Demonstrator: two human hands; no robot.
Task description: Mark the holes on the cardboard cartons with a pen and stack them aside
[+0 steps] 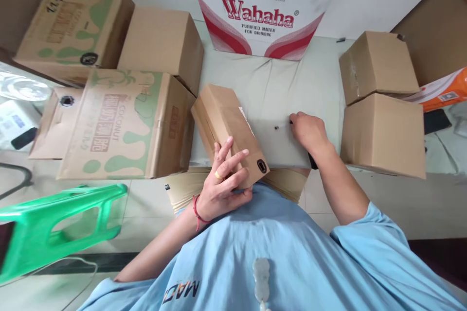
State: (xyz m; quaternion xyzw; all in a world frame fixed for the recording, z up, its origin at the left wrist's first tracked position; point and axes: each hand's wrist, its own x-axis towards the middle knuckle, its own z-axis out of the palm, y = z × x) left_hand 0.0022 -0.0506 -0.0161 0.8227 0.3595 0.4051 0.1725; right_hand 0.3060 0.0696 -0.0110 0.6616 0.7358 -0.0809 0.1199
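A long brown cardboard box (pixel 233 124) lies slanted at the table's near edge, close to my body. A white label edge shows on its right side and a round black mark on its near end. My left hand (pixel 228 177) rests across it, fingers spaced over the top and thumb along the near end, holding it. To the right, my right hand (pixel 309 130) is closed low against the table, with a bit of something dark at its fingertips, too small to name. A tiny black piece (pixel 276 128) lies on the table between that hand and the box.
Coconut-printed cartons (pixel 120 126) and a plain carton (pixel 156 39) stand at left. A white-and-red Wahaha water carton (pixel 262 14) is at the back. Two plain boxes (pixel 383 131) sit at right beside an orange package (pixel 443 90). A green stool (pixel 65 223) stands below left.
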